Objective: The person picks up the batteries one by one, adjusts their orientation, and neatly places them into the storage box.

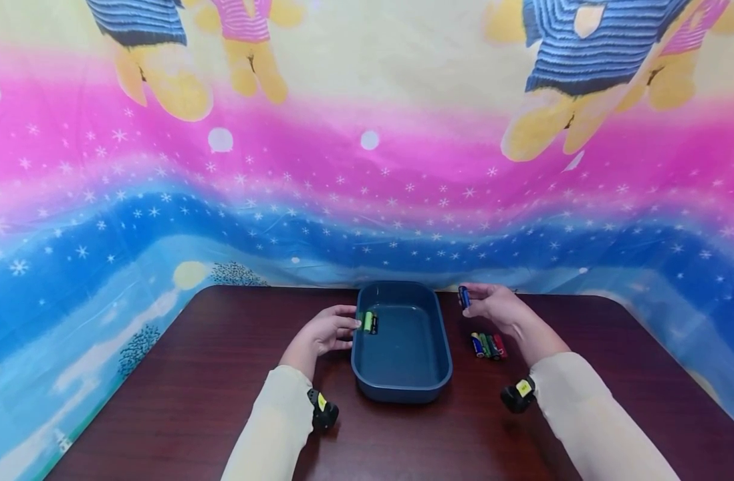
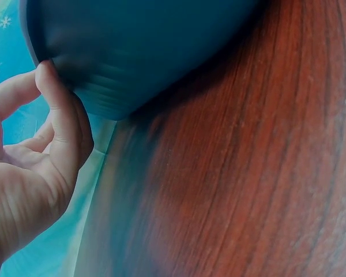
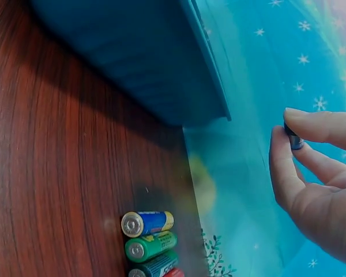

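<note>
A dark blue-grey plastic bin (image 1: 403, 386) stands on the table. My left hand (image 1: 327, 331) holds its left rim, fingertips at the edge; the left wrist view shows this hand (image 2: 43, 144) against the outer wall. Inside the bin, by that rim, lie a light green battery (image 1: 368, 322) and a dark battery (image 1: 375, 325). Right of the bin, my right hand (image 1: 499, 308) pinches a dark blue battery (image 1: 464, 297) between thumb and fingers, above the table; only its end shows in the right wrist view. Below that hand, several batteries (image 3: 153, 247), blue, green and red, lie side by side.
The brown wood-grain table (image 1: 234, 401) extends around the bin. Behind it and along both sides hangs a printed cloth (image 1: 367, 200) with snowflakes and bears. Each sleeved wrist wears a small black camera (image 1: 323, 411).
</note>
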`<state>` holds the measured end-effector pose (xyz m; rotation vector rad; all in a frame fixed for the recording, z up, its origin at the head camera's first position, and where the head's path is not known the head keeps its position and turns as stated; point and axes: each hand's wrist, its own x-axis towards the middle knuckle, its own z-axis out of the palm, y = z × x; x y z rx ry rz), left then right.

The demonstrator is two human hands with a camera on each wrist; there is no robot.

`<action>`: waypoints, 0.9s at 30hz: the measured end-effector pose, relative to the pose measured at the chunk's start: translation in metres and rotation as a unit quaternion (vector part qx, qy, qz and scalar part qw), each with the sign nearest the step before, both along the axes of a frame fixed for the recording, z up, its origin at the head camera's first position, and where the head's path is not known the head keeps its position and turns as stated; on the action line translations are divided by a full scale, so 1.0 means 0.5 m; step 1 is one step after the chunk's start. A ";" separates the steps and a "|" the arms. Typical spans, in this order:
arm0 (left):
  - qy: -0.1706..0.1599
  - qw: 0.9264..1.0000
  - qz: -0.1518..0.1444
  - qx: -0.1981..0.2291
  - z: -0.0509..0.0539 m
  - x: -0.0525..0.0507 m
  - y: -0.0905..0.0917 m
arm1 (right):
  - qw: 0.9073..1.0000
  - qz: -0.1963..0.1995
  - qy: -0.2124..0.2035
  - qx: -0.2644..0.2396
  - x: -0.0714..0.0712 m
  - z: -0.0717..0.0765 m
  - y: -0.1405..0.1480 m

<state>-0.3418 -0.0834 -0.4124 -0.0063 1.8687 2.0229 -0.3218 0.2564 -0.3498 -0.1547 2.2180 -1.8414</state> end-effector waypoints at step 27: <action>-0.001 1.000 -0.006 0.002 0.002 0.002 -0.001 | 0.999 -0.022 -0.001 -0.028 -0.013 0.018 -0.055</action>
